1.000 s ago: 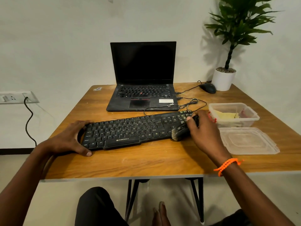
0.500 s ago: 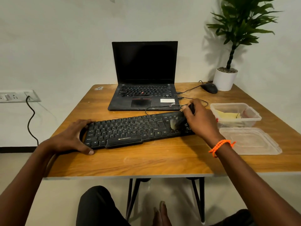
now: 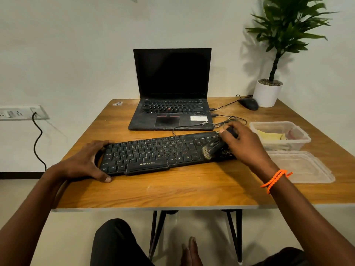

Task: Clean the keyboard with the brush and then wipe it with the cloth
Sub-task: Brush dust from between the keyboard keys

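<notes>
Black Zebronics keyboard lies near front of wooden surface, long axis L–R, right end angled slightly away from the person; keys dusty. Left hand grips keyboard's left end, thumb on front edge. Right hand holds brush by its black handle; pale bristles point left-forward toward the person, resting on keys w/ right end of board. Yellow cloth lies in clear plastic container just right of keyboard, lid beside it.

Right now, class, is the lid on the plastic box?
No. The lid lies flat on the table in front of the open plastic box, apart from it.
</notes>
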